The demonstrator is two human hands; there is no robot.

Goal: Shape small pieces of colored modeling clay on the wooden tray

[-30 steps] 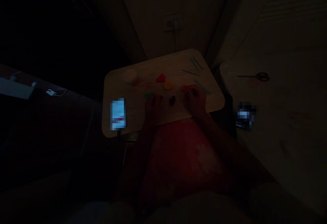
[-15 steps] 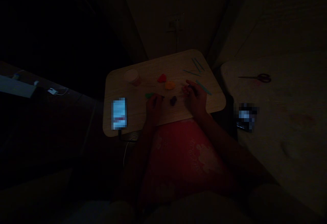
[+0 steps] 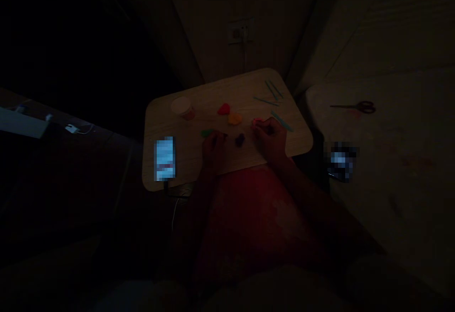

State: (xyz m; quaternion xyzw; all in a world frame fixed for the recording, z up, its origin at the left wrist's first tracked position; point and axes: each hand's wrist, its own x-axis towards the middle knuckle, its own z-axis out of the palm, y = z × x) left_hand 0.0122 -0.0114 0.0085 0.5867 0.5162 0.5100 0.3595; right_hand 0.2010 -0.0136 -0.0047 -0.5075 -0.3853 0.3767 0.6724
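The scene is very dark. My right hand [image 3: 273,135] is over the right part of the small wooden table [image 3: 194,155], thumb and fingers pinched on a pinkish-red lump [image 3: 256,123] that looks like modelling clay. My left hand [image 3: 213,148] rests on the tabletop with its fingers curled; a small dark bit shows at the fingertips, too dim to name. Against that hand lies a green lump [image 3: 206,133]. Between the hands sits a dark lump [image 3: 240,140]. Farther back, a red lump [image 3: 223,109] and an orange-yellow lump [image 3: 235,119] lie side by side.
A pale-lidded tub [image 3: 182,107] stands at the back left, and a lit phone [image 3: 165,159] at the front left. Thin blue-green strips [image 3: 282,121] lie at the right. Scissors [image 3: 359,107] and a blurred-out device [image 3: 341,160] rest on the pale surface beyond.
My right hand's fingers were lifted and spread over the pinkish-red lump half a second ago and now pinch it. My left hand has stayed in place. The view shifts slightly.
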